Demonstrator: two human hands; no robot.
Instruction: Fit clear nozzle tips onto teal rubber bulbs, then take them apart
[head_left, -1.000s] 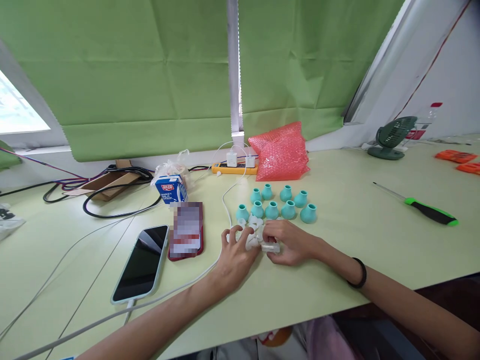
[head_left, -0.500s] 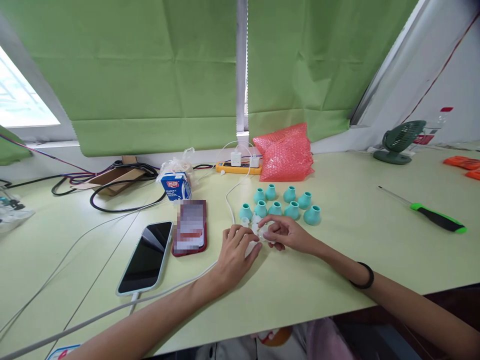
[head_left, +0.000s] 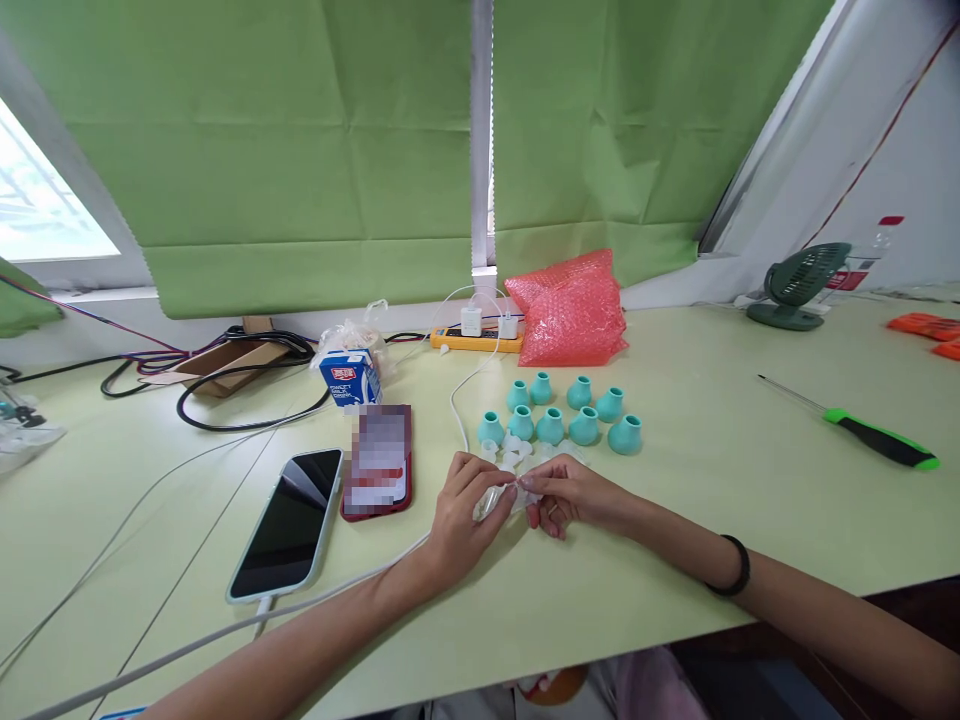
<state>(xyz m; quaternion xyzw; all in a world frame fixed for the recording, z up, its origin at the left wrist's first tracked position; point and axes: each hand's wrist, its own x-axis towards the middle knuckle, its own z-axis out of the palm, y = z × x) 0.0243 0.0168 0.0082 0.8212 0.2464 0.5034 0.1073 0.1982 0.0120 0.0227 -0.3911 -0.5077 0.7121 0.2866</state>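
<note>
At the middle of the table, my left hand (head_left: pixel 469 508) and my right hand (head_left: pixel 570 492) meet with thumbs and forefingers pinched together at the fingertips. Between and beneath them is a clear plastic bag (head_left: pixel 491 500), gripped by my left fingers. My right fingertips pinch something too small to make out, beside the bag. Small translucent white pieces (head_left: pixel 517 450) lie just beyond the fingers. Behind these stand several teal flared cups (head_left: pixel 550 426) with open narrow tops.
Two phones, one black-screened (head_left: pixel 289 525) and one red-cased (head_left: pixel 381 465), lie left of my hands, by a white cable. Farther back are a milk carton (head_left: pixel 351 377), power strip (head_left: pixel 450 340) and pink bubble wrap (head_left: pixel 574 315). A screwdriver (head_left: pixel 877 437) and fan (head_left: pixel 799 285) are right.
My right hand has drawn back from the white pieces and its fingertips now meet those of my left hand. More of the clear bag and the white pieces shows.
</note>
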